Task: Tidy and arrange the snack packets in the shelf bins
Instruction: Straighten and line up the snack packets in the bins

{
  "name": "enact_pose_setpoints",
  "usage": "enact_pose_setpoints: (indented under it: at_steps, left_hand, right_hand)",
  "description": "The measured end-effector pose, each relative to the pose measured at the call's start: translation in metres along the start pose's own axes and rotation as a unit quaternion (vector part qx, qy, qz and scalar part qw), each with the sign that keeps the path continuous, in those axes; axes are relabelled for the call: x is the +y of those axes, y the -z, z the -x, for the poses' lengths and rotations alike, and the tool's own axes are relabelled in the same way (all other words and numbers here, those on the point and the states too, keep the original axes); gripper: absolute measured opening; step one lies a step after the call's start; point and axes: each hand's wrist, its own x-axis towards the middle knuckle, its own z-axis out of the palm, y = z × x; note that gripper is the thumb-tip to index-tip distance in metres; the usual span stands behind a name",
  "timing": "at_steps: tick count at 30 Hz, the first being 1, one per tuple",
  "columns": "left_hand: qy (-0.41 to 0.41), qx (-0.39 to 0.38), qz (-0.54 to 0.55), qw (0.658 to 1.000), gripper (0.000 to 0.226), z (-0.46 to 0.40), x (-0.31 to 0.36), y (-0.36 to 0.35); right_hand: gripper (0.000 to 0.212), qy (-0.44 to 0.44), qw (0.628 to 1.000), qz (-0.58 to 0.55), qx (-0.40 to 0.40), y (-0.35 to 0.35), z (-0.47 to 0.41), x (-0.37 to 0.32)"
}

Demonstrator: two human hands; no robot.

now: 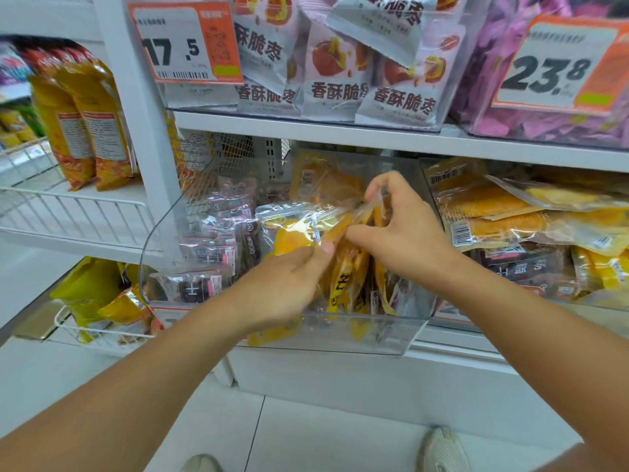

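A shop aisle: white shelving carries clear bins of packaged snacks, an orange price tag reading 17.5 clipped just above it, another further right.

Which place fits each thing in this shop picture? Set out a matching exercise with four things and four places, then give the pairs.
1. price tag 17.5
2. price tag 23.8
3. white wire basket
4. yellow mango packet

A. upper shelf, right
B. between both hands
C. upper shelf, left
D. far left, beside the clear bin

Pairs: 1-C, 2-A, 3-D, 4-B
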Motion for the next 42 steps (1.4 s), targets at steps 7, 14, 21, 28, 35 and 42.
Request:
enact_pose_setpoints:
  at_steps: [7,14,21,28,35,42]
  left_hand:
    - [-0.113,0.019,-0.089,0.989,0.059,-0.024,0.012,-0.033]
    - [-0.098,0.039,-0.111,0.988,0.047,-0.041,0.035,-0.035]
    - [-0.087,-0.010,-0.098,0.991,0.098,-0.044,0.022,-0.050]
    - [-0.127,0.007,-0.143,0.981,0.100,-0.047,0.005,-0.043]
    - [-0.095,0.050,-0.150,0.983,0.086,-0.050,-0.017,-0.035]
    - [-0.110,0.018,-0.172,0.979,0.078,-0.054,-0.008,-0.030]
  right_hand:
    - [0.033,0.047,0.994,-0.034,0.089,0.017,0.000,0.007]
    - [0.040,0.050,0.953,0.289,0.073,0.026,-0.010,0.013]
    - [0.100,-0.031,0.974,0.223,0.001,0.026,-0.006,0.013]
    - [0.054,-0.095,0.939,0.330,0.036,0.023,-0.034,0.021]
    - [0.093,-0.145,0.886,0.439,-0.024,0.004,-0.052,0.015]
    - [0.067,0.131,0.889,0.436,0.052,0.002,0.003,-0.001]
